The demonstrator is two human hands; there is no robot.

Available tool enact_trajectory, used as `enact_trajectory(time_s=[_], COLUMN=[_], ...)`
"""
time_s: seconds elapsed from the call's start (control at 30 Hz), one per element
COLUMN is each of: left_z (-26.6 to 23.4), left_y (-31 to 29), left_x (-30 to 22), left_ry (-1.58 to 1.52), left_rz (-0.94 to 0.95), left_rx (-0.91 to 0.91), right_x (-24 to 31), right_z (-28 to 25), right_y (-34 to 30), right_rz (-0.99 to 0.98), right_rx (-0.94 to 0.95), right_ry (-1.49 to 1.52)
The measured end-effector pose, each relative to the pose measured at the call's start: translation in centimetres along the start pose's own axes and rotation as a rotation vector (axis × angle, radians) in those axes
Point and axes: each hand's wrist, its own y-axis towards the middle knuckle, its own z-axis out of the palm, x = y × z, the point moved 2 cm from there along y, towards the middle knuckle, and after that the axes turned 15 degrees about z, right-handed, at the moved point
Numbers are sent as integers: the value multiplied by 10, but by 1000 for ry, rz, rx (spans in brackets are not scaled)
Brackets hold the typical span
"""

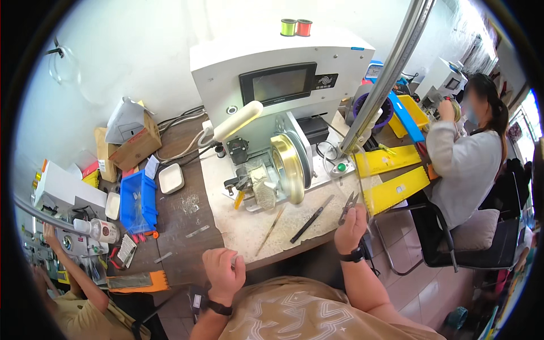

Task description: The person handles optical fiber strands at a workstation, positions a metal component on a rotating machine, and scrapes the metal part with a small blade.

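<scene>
My right hand (351, 231) is closed round a pair of small dark snips (347, 207), their two pointed blades apart and pointing away from me. My left hand (224, 275) is held above the table's front edge with its fingers curled in. Whatever the left fingers hold, if anything, is hidden. Ahead of both hands stands a white machine (218, 65) with a dark screen (281, 84) and a brass-coloured wheel (288, 169). Between the hands, a black pen-like tool (312, 219) and a thin brownish stick (270, 229) lie on a stained pale sheet (235, 221).
Left of the machine are a blue bin (137, 201), a white dish (171, 178) and a cardboard box (136, 144). Yellow trays (396, 190) and a metal post (385, 79) stand right. Co-workers sit at right (467, 164) and far left (79, 309).
</scene>
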Motion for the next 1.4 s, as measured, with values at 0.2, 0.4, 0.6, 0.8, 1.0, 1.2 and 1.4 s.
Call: enact_trajectory(time_s=[0.2,0.4,0.6,0.8,1.0,1.2,1.4], left_z=[11,12,14,15,16,16,17], left_y=[-5,-6,-2,-6,-9,-9,-10], left_x=[9,12,10,7,6,4,3], left_ry=[33,-63,-81,-35,-4,16,14], left_rz=[-70,-153,-120,-95,-87,-86,-104], left_rx=[13,61,41,42,17,-34,-79], right_x=[-6,-7,-8,-12,-16,-17,-16], right_z=[-1,-1,-2,-3,-3,-3,-4], right_y=[0,3,2,1,0,1,3], right_rz=[83,81,104,55,88,75,93], right_rx=[7,-63,-57,-45,-78,-58,-48], right_ry=[62,48,167,141,220,243,236])
